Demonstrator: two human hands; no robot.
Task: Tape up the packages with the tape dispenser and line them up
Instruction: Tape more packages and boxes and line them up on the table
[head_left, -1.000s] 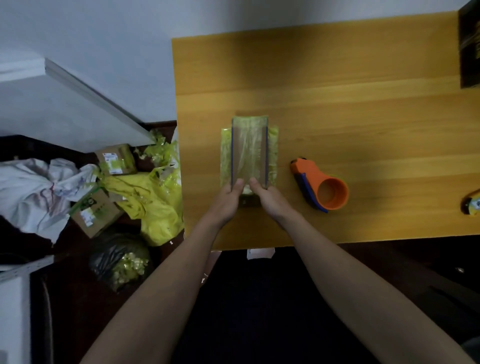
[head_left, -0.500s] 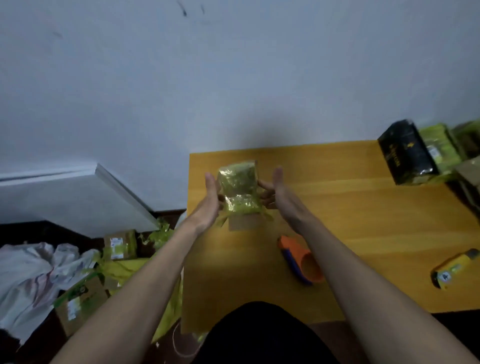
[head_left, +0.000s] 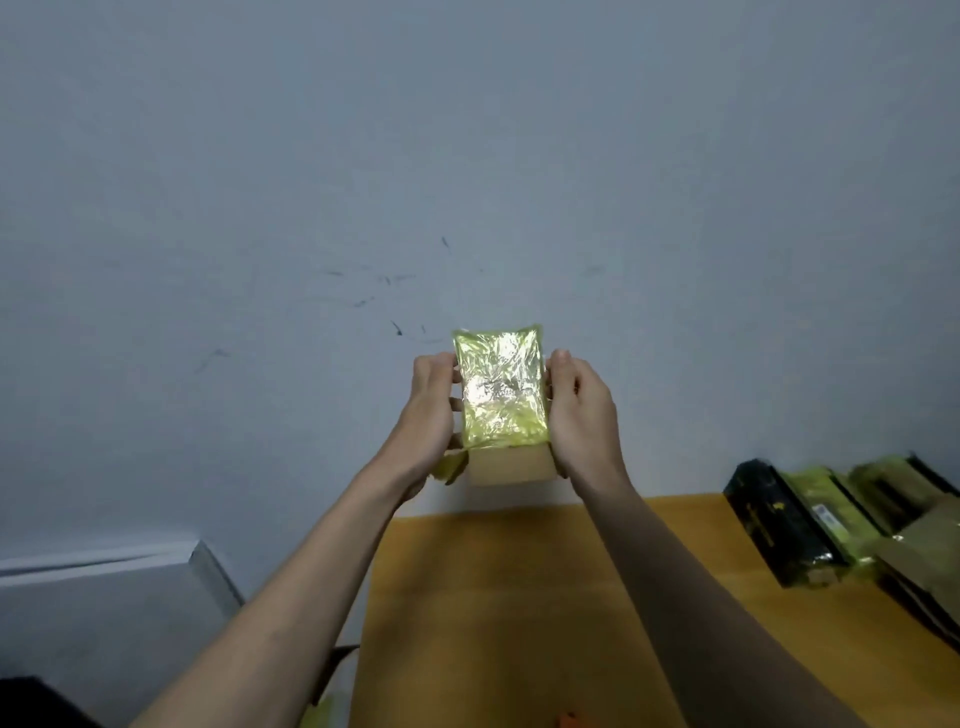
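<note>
**Taped package held up before joining the row**

I hold the package (head_left: 501, 395) up in front of the wall, well above the tabletop (head_left: 519, 597), my left hand (head_left: 428, 415) curled round its left edge and my right hand (head_left: 582, 410) round its right, fingers wrapped behind. Its near face is crinkled yellow film that glares under the light; a bare cardboard end shows at the bottom. I judge it light and fairly stiff, a small box under slick wrap, so the film could slide in a loose grip. The two long edges, where I have it now, look the safest hold. At the far right of the tabletop stands a row of packages (head_left: 831, 519), one black, others yellow-wrapped, touching side by side. What any package contains cannot be told. Only an orange sliver, perhaps the dispenser (head_left: 567, 721), shows at the near edge.
</note>
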